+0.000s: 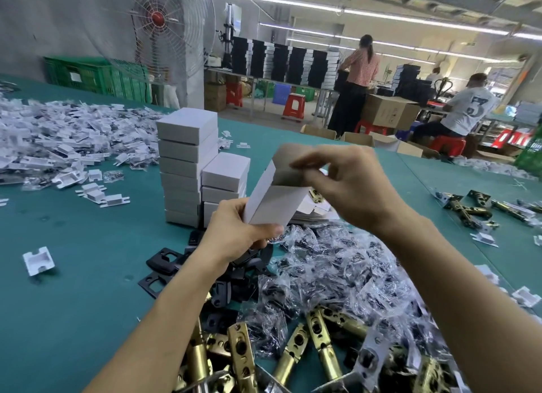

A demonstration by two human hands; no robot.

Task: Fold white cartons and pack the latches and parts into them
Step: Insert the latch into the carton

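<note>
You hold a white carton (275, 205) in the air over the green table (73, 275), tilted with its open end up and away from you. Your left hand (237, 231) grips its lower end: the thumb lies across the near face and the other fingers curl behind it, out of sight. Your right hand (346, 184) is at the top, thumb and fingertips pinching the grey-lined flap; motion blur smears those fingertips, so you cannot tell just how they lie. The inside of the carton is in shadow and its contents cannot be made out. Just behind it stand a tall stack of closed cartons (184, 158) and a shorter stack (224, 181) touching it, the shorter one's base hidden by your left hand. A pile of flat cartons (311, 213) shows only partly under your right wrist. Below your arms lie clear bags of parts (337, 269), black plates (164, 259) partly covered by your left forearm, and brass latches (319, 334) cut off by the bottom edge. A heap of white plastic pieces (58, 137) spreads over the far left of the table.
</note>
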